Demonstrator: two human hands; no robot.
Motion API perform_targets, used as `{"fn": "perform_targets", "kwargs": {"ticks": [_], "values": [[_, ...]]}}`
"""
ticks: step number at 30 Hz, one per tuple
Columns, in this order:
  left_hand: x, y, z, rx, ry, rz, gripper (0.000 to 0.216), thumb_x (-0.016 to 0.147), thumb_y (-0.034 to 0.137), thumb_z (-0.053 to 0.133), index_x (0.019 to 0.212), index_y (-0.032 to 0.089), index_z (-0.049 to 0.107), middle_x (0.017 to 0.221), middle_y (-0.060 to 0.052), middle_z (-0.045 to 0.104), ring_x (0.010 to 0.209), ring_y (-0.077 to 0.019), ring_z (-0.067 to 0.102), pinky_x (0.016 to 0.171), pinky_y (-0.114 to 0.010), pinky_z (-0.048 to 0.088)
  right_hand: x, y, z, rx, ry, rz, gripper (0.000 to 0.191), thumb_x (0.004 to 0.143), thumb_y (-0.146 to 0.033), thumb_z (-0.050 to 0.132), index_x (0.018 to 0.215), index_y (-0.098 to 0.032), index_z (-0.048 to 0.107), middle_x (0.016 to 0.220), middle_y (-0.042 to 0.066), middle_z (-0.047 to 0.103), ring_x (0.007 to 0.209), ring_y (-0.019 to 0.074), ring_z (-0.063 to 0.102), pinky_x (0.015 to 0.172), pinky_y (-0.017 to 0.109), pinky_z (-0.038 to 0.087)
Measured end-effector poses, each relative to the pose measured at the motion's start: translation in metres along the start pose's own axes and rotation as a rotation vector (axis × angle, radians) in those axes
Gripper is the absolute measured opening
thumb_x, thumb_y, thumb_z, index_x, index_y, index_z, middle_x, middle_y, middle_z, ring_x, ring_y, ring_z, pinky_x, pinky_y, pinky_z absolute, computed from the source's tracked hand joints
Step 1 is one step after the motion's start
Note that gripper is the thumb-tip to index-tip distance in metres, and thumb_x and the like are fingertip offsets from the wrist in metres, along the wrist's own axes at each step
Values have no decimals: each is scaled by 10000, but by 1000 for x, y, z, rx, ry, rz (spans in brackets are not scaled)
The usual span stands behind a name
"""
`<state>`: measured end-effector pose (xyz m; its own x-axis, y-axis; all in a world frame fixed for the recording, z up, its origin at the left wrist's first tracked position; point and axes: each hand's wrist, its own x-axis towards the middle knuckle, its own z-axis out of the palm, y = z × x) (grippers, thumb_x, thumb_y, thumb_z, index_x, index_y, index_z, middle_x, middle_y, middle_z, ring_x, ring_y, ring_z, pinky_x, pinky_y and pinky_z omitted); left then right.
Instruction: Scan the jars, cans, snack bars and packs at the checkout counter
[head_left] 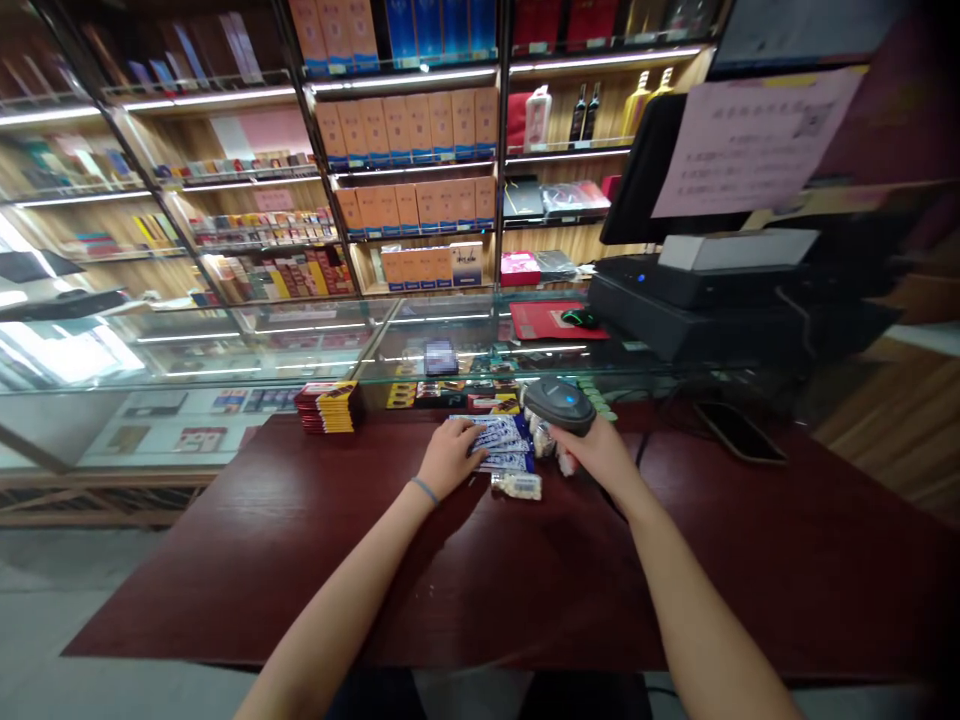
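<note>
My right hand point(596, 452) is wrapped round the handle of a dark grey barcode scanner point(559, 402), its head pointing left over the counter. Under and beside the scanner, small light-coloured packets point(541, 438) are partly hidden. My left hand point(452, 455) lies with its fingers spread on a fanned row of blue and white packets point(504, 435). Just below them, a small clear pack with pale contents and a barcode label point(517, 486) rests on the dark red counter point(360, 560).
A stack of red and yellow boxes point(328, 407) stands at the left. A glass display case point(300, 340) borders the counter's far edge. On the right are a phone point(741, 432), a cable, and the till point(675, 300) with its monitor. A mouse point(579, 317) lies on a red pad.
</note>
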<state>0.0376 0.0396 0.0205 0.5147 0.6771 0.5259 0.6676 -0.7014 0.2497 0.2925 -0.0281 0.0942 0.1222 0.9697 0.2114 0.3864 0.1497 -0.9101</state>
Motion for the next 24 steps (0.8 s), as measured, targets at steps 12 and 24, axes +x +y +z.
{"fn": "perform_targets", "kwargs": {"ticks": [12,24], "values": [[0,3,-7,-173,52,-95,272,964,269,540,1147,219,736,988,-92,692,949,-221,604,892,-359,481,-1,2,-1,-41,48,-2,305,777,-478,686,914,-230,572,453,-45,563,373,180,533,433,304,437],[-27,-31,-46,-1192,116,-785,564,695,548,786,1082,139,749,934,-72,761,741,-184,664,668,-273,504,-4,12,22,-100,25,-88,319,809,-459,648,1001,-205,623,538,-13,632,398,173,534,465,319,465]]}}
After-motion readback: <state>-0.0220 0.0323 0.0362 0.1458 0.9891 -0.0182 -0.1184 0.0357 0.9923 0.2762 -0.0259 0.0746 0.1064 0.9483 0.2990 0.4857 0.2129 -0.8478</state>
